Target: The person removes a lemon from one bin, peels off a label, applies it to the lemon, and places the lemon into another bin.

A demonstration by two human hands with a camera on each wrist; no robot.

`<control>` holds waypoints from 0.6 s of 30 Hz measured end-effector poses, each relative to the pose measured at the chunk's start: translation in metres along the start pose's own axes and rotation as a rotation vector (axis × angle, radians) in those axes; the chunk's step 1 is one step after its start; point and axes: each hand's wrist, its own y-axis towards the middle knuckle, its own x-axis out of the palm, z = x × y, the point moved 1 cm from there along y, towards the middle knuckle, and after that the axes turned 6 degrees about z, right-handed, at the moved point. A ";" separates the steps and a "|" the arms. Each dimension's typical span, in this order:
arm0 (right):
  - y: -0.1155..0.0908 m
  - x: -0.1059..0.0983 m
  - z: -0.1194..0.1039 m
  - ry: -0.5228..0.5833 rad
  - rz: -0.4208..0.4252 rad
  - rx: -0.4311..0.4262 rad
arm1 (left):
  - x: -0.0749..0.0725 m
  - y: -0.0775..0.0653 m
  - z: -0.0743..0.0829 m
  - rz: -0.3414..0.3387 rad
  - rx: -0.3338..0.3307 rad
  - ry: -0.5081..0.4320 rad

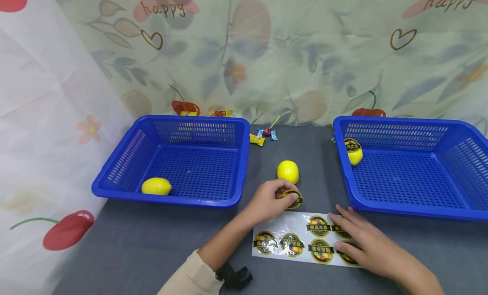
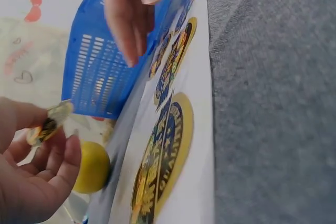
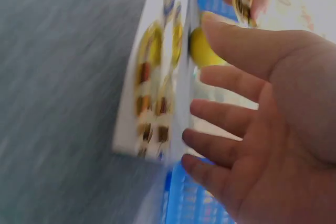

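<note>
My left hand (image 1: 271, 200) pinches a round black-and-gold sticker (image 1: 295, 202) between thumb and fingers, above the upper edge of a white sticker sheet (image 1: 284, 222). In the left wrist view the sticker (image 2: 51, 121) is tilted and held off the sheet. Just beyond that hand sits a yellow fruit (image 1: 288, 171) on the grey table. My right hand (image 1: 371, 246) is over the right end of the sheet, fingers spread and partly covering the stickers there. The right wrist view shows its fingers (image 3: 226, 111) extended, holding nothing. Several stickers (image 1: 321, 250) remain on the sheet.
A blue basket (image 1: 206, 202) at left holds a lemon (image 1: 156, 186). Another blue basket (image 1: 419, 212) at right holds a yellow fruit (image 1: 355, 156) bearing a sticker. Small wrapped candies (image 1: 257, 140) and a lollipop (image 1: 267, 132) lie between them, near the patterned cloth backdrop (image 1: 286, 75).
</note>
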 end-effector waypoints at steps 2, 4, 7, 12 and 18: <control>0.007 -0.003 -0.007 0.015 0.016 -0.024 | 0.000 0.005 -0.001 0.080 -0.007 -0.080; 0.016 -0.006 -0.016 0.046 0.024 -0.035 | 0.000 0.010 -0.002 0.146 -0.023 -0.152; 0.034 -0.008 -0.030 0.108 0.048 -0.011 | 0.001 0.021 -0.002 0.252 -0.057 -0.231; 0.073 -0.003 -0.039 0.263 0.091 0.120 | 0.000 0.040 -0.005 0.394 -0.110 -0.253; 0.116 0.005 -0.031 0.441 0.100 0.354 | -0.003 0.051 -0.014 0.437 -0.194 -0.256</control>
